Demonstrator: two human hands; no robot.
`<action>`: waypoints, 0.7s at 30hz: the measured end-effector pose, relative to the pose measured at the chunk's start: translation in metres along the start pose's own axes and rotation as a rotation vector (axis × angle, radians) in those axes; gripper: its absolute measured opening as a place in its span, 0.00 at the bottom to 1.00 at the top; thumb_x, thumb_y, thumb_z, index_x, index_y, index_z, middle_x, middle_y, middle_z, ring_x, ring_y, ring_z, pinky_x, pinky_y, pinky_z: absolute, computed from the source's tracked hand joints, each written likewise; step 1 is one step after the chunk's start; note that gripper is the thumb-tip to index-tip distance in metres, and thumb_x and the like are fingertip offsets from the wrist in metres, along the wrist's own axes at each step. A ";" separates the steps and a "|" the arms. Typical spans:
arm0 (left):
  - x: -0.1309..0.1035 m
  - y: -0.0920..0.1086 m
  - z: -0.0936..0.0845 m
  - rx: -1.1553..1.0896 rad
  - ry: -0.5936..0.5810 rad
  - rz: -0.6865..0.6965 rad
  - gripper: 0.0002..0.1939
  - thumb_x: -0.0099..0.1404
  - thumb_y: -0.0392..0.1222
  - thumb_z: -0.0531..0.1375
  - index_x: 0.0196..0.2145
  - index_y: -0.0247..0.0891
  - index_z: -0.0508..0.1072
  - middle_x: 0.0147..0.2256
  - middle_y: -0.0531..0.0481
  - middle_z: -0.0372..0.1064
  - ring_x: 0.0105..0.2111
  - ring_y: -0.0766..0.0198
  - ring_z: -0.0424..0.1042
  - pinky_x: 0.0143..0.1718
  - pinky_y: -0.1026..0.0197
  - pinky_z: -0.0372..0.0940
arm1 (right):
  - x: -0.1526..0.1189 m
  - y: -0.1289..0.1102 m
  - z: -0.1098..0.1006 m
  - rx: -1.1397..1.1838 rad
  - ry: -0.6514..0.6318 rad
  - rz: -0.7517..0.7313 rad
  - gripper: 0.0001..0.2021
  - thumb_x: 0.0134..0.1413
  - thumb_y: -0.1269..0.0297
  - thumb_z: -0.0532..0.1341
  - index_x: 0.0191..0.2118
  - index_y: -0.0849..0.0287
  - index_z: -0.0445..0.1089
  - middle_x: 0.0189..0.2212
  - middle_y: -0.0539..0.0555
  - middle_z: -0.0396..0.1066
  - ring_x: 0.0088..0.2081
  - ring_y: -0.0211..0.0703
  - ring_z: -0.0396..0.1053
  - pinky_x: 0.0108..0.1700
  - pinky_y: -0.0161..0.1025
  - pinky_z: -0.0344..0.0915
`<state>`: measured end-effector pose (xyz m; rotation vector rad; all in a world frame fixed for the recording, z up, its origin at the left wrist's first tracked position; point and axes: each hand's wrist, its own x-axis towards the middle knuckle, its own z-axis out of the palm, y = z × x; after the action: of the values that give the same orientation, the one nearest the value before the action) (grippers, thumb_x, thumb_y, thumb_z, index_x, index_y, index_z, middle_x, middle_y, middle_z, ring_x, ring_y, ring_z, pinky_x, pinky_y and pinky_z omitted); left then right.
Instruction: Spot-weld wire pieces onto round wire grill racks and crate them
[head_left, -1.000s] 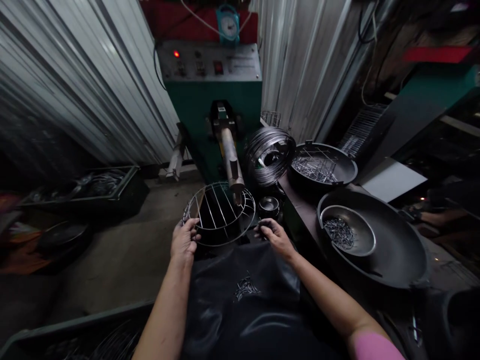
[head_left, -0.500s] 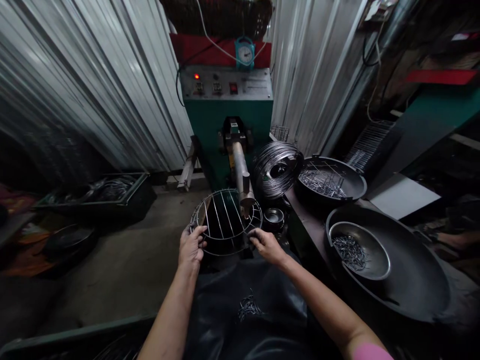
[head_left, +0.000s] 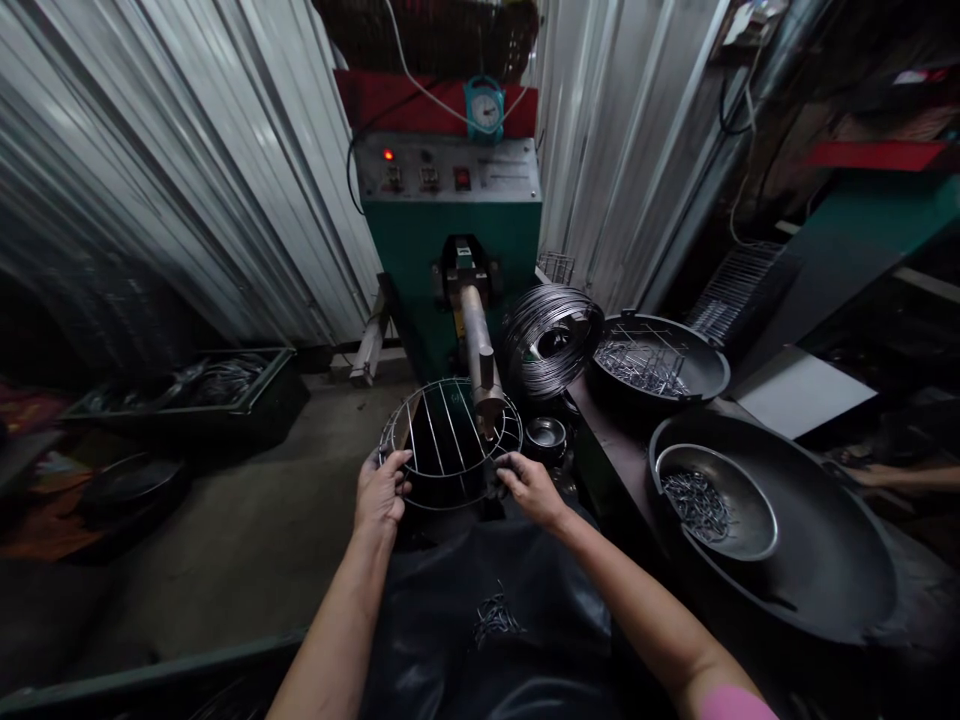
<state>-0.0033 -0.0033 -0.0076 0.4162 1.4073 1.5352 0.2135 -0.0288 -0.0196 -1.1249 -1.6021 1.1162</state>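
Note:
A round wire rack (head_left: 444,474) of two rings and parallel bars is held level under the metal arm (head_left: 480,350) of a green machine (head_left: 420,245). My left hand (head_left: 382,488) is closed on the rack's left rim, thumb on top. At the near right rim, my right hand (head_left: 529,485) pinches the rack; its fingertips are dark, and whether a small wire piece is also between them cannot be made out. The arm's tip (head_left: 489,430) comes down at the right side of the rack. Short wire pieces (head_left: 495,618) lie on the black apron (head_left: 427,610) over my lap.
A wire coil (head_left: 553,340) stands right of the arm. Beyond it is a pan of wire parts (head_left: 705,350). A large pan (head_left: 832,540) holds a bowl (head_left: 761,510) of short wires. A bin (head_left: 262,395) stands left. Another person's arm (head_left: 892,477) shows at far right.
The view has shifted slightly, moving the scene a little left. Both hands keep their hold on the rack, which stays under the arm. The other person's arm at far right has moved.

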 end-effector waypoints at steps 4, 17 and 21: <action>0.003 0.000 0.005 0.022 0.005 -0.002 0.25 0.32 0.41 0.65 0.30 0.39 0.61 0.19 0.63 0.53 0.14 0.78 0.48 0.14 0.71 0.44 | 0.005 0.003 -0.002 0.041 0.006 0.013 0.06 0.53 0.64 0.54 0.34 0.59 0.65 0.24 0.48 0.68 0.21 0.34 0.64 0.26 0.32 0.61; 0.022 -0.004 0.016 0.043 0.019 -0.022 0.20 0.32 0.41 0.64 0.24 0.38 0.59 0.17 0.63 0.50 0.14 0.77 0.46 0.13 0.70 0.42 | 0.026 0.003 -0.003 0.079 0.059 0.048 0.05 0.50 0.66 0.54 0.33 0.59 0.65 0.23 0.47 0.67 0.19 0.32 0.61 0.23 0.31 0.59; 0.025 -0.009 0.015 0.061 0.070 -0.042 0.20 0.32 0.42 0.64 0.22 0.38 0.59 0.17 0.62 0.50 0.15 0.76 0.46 0.13 0.70 0.43 | 0.026 0.006 0.001 0.110 0.085 0.079 0.06 0.50 0.64 0.55 0.33 0.59 0.65 0.22 0.47 0.67 0.18 0.32 0.61 0.21 0.31 0.59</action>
<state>0.0002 0.0244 -0.0206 0.3707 1.5109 1.4883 0.2074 -0.0024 -0.0220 -1.1554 -1.4242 1.1773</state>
